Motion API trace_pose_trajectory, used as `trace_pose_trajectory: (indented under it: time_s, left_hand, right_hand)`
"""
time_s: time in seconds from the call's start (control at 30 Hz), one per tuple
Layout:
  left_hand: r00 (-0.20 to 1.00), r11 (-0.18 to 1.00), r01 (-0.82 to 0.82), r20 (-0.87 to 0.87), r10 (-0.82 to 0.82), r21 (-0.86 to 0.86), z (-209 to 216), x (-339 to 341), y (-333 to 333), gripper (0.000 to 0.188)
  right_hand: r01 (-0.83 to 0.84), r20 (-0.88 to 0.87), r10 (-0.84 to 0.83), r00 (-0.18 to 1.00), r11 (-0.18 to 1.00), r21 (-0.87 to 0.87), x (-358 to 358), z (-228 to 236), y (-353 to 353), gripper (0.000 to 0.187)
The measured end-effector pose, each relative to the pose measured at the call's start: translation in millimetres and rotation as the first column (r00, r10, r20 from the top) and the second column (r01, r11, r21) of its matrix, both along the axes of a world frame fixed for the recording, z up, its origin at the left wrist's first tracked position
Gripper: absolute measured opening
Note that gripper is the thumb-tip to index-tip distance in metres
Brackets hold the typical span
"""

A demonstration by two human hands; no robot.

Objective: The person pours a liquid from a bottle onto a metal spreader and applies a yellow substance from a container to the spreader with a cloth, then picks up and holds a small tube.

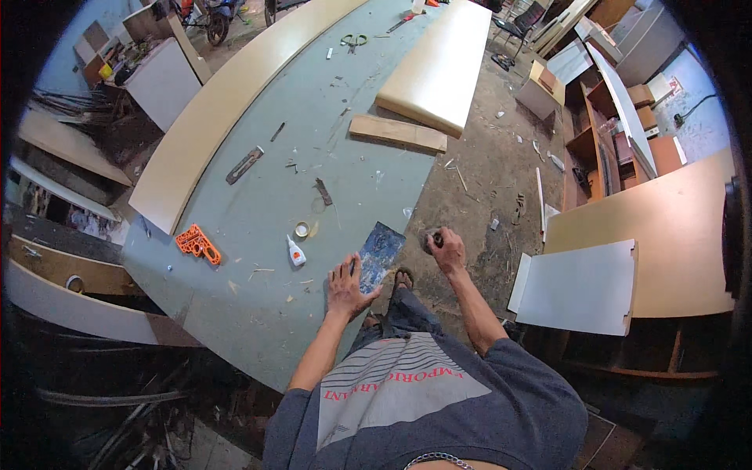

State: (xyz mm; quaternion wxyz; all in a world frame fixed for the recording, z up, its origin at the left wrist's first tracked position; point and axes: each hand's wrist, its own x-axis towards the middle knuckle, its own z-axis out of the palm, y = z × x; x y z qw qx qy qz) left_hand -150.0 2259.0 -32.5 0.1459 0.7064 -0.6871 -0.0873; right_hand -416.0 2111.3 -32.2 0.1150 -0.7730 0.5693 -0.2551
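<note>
My left hand [350, 288] lies on the near right edge of the grey-green table [258, 313], fingers spread. It rests against a dark blue sheet or flat piece [381, 244] with a whitish, worn surface. My right hand [449, 252] is out past the table's edge, above the floor, with its fingers closed round a small dark rounded object [432, 239] whose kind I cannot make out. Left of my left hand stand a small white glue bottle [296, 254] with an orange tip and a roll of tape [301, 229]. Farther left lies an orange gun-shaped tool [200, 244].
A long pale board [227, 102] runs along the table's left side. At the far right are a thick pale panel [439, 63] and a wooden strip [398, 133]. A utility knife [245, 165] and green-handled scissors [354, 41] lie between. Boards [650, 227] lean at right.
</note>
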Motion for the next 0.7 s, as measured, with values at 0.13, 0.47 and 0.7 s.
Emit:
trace_pose_trajectory:
  time_s: [0.13, 0.47, 0.7]
  left_hand:
    - [1.0, 1.0, 0.02, -0.013, -0.02, 0.002, 6, -1, -1, 0.101]
    - [0.998, 1.0, -0.013, -0.058, 0.014, 0.021, 0, -3, -2, 0.102]
    - [0.999, 0.998, -0.016, -0.044, 0.013, -0.054, -5, 0, 2, 0.104]
  right_hand:
    - [0.187, 0.258, -0.214, 0.942, 0.974, 0.124, -3, 5, 10, 0.029]
    - [-0.205, 0.798, -0.486, 0.357, 0.792, 0.575, 3, -19, 8, 0.022]
    - [-0.595, 0.752, -0.657, -0.049, 0.624, 0.506, 23, 0, -8, 0.032]
